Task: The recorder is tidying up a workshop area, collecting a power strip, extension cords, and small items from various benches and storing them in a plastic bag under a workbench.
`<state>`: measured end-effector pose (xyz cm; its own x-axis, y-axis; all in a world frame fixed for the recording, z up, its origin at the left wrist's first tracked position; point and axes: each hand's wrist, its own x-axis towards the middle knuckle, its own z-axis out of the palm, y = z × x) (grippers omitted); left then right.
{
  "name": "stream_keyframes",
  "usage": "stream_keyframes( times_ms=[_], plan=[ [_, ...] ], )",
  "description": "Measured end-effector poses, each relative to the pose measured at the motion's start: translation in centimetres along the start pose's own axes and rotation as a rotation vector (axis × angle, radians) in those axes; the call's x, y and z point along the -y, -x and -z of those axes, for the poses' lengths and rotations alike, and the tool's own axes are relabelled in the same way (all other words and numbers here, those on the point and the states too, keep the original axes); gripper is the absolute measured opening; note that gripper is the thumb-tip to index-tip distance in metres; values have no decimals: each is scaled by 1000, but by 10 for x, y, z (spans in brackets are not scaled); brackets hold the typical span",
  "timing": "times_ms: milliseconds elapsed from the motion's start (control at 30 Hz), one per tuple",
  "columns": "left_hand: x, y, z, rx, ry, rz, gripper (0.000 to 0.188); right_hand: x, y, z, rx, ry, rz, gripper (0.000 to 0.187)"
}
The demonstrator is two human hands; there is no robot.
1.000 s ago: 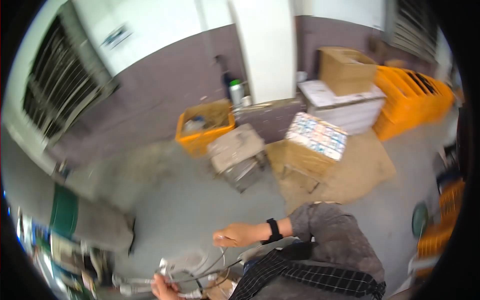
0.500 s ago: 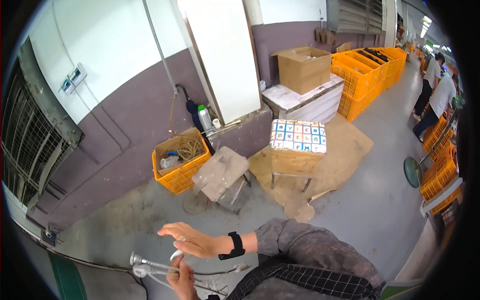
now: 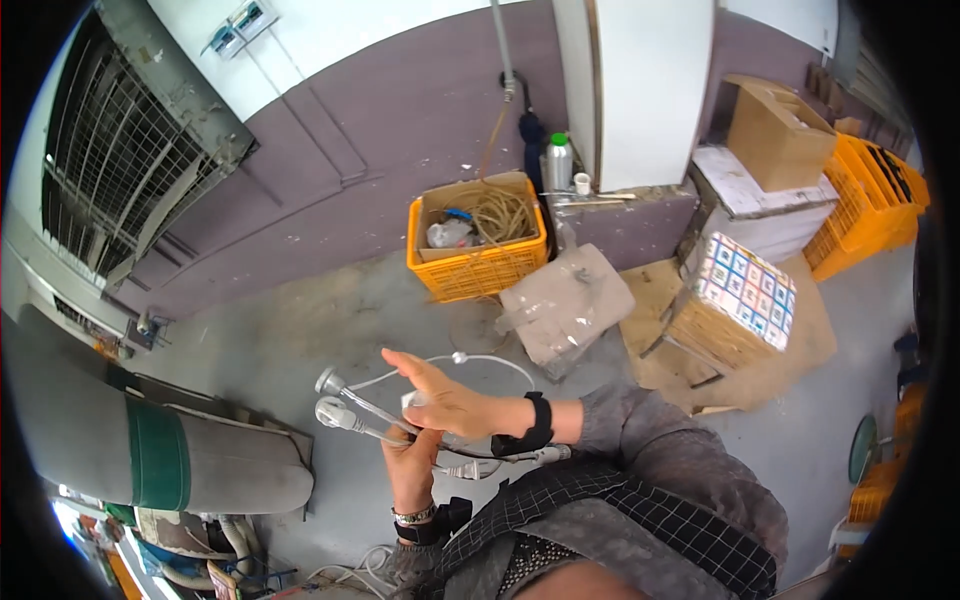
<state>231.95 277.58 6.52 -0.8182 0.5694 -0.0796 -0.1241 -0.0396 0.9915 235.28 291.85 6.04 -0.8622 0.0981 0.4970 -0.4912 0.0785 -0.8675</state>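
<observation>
My left hand is closed round a bundle of grey and white power cords. A white plug and a round silvery end piece stick out to its left. Right of that hand dangle another white plug and a pale connector. A thin white cord loops beyond my hands. My right hand, with a black band at the wrist, is just above the bundle, fingers stretched out. Near its thumb shows a small white piece, partly hidden.
Against the wall stands an orange crate with coiled tubing. Beside it are a plastic-covered stool and a stool with a patterned top. A large grey cylinder with a green band lies left. White cables hang low.
The view has swung left and down, bringing the grey cylinder and more of my left arm into sight. Both hands stay close together at the cords; a white cord loop now shows beyond them.
</observation>
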Motion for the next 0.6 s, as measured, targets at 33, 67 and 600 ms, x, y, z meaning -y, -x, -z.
stream_keyframes(
  times_ms=[33, 67, 600],
  plan=[
    [-5, -15, -2, -23, -3, -2, 8, 2, -11, 17, 17, -41, -24, 75],
    [-9, -28, -1, -77, -1, -31, 8, 3, -21, 34, 32, -86, -52, 76],
    [1, -172, 14, -175, 127, -4, 5, -52, 1, 216, -575, -303, -507, 25]
  ],
)
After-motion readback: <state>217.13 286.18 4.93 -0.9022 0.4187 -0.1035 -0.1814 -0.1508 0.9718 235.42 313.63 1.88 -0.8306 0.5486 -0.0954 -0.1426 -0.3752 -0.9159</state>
